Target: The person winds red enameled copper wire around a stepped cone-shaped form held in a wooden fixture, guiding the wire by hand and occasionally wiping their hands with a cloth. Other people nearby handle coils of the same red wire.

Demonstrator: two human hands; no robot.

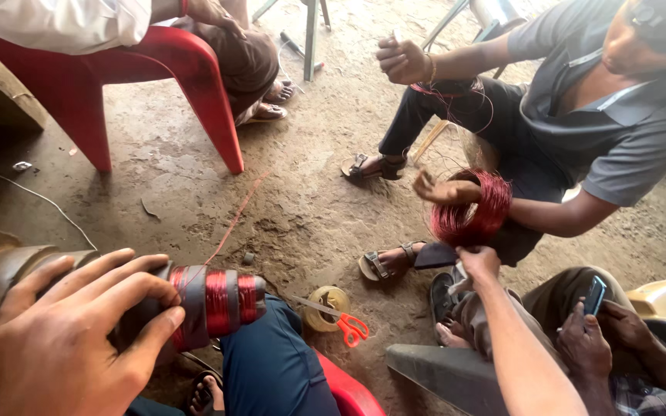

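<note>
My left hand point(71, 331) lies over a dark cylinder point(210, 302) wound with bands of red copper wire, fingers spread around its near end and holding it. A thin red strand point(233, 219) runs from the cylinder across the dirt floor. My right hand point(478, 263) reaches forward and pinches the lower edge of a loose coil of red wire point(475, 212). A person in a grey shirt point(610, 131) sits opposite with one hand point(442, 189) through that coil and the other hand point(401, 60) raised, holding more red wire.
Orange-handled scissors point(344, 323) lie across a roll of tape point(327, 306) by my blue-trousered knee point(271, 362). A red plastic chair point(156, 77) with a seated person stands at back left. Another person at bottom right holds a phone point(593, 294).
</note>
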